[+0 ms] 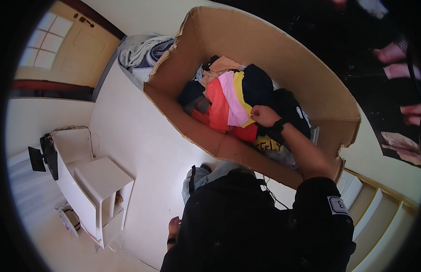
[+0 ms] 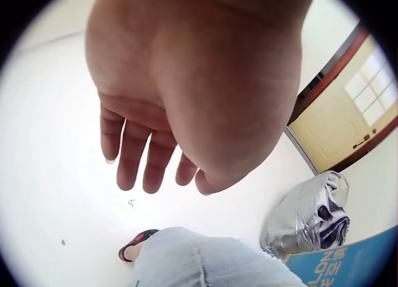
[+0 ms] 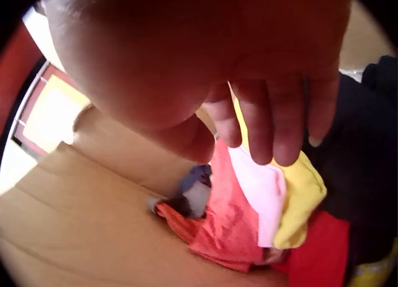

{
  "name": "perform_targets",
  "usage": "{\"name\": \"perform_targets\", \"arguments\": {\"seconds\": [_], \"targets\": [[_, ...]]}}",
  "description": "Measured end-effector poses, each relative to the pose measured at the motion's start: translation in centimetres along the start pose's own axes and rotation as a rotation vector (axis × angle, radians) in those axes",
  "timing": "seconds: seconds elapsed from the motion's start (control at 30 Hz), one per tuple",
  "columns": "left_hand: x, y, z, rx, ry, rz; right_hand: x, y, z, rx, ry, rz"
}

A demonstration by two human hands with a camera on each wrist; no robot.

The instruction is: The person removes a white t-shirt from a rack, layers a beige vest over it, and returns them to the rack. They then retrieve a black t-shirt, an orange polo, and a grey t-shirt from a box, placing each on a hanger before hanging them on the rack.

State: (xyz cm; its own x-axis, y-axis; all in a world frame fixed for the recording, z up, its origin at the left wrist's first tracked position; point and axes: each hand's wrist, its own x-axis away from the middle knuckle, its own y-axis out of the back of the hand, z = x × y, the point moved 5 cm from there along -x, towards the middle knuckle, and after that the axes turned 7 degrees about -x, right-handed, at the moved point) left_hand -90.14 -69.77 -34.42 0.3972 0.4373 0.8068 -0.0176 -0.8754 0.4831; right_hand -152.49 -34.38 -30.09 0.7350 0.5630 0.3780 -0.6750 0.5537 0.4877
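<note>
My right hand (image 1: 265, 116) hovers at the yellow cloth (image 1: 241, 93) inside a large cardboard box (image 1: 287, 45). In the right wrist view its fingers (image 3: 286, 125) hang loosely over that cloth and a pink cloth (image 3: 261, 193), with nothing gripped. A coral-red garment (image 1: 217, 104) lies beside the pink one, and dark navy clothing (image 1: 258, 86) is heaped on the other side. Lower in the heap is a piece with yellow lettering (image 1: 269, 144). My left hand (image 2: 199, 94) hangs low at my side, fingers loosely extended, holding nothing.
A silvery bag with striped fabric (image 2: 311, 212) stands on the floor by the box. A white desk (image 1: 101, 177) with a monitor (image 1: 49, 156) is at the left, near a door (image 1: 79, 45). Shelving (image 1: 378, 213) stands at the right. The box's cut rim (image 1: 215, 152) is ragged.
</note>
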Motion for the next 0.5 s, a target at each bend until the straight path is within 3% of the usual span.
{"name": "perform_targets", "arguments": {"seconds": [0.03,0.13,0.17,0.23,0.33,0.43,0.5], "targets": [[0.4,-0.4,0.2,0.356,0.129,-0.016,-0.6,-0.9,-0.4,0.078,-0.05,-0.002],[1.4,-0.9,-1.5,0.469,0.195,-0.048,-2.3,-3.4,-1.8,0.339,-0.02,0.015],[0.8,-1.3,-0.5,0.473,0.209,-0.055,-2.8,-4.4,-1.9,0.277,-0.04,0.0],[-1.2,-2.2,3.4,-0.045,0.088,0.005,-4.2,-7.7,-1.6,0.217,-0.002,0.06],[0.8,-1.7,1.6,0.241,0.137,-0.082,-6.2,-13.1,-1.2,0.158,0.032,0.237],[2.6,-1.6,-0.5,0.383,0.256,-0.103,-7.7,-17.2,-1.7,0.245,-0.095,0.392],[1.9,-2.8,1.7,0.288,0.22,-0.086,-8.5,-19.0,-2.9,0.283,-0.201,0.539]]}}
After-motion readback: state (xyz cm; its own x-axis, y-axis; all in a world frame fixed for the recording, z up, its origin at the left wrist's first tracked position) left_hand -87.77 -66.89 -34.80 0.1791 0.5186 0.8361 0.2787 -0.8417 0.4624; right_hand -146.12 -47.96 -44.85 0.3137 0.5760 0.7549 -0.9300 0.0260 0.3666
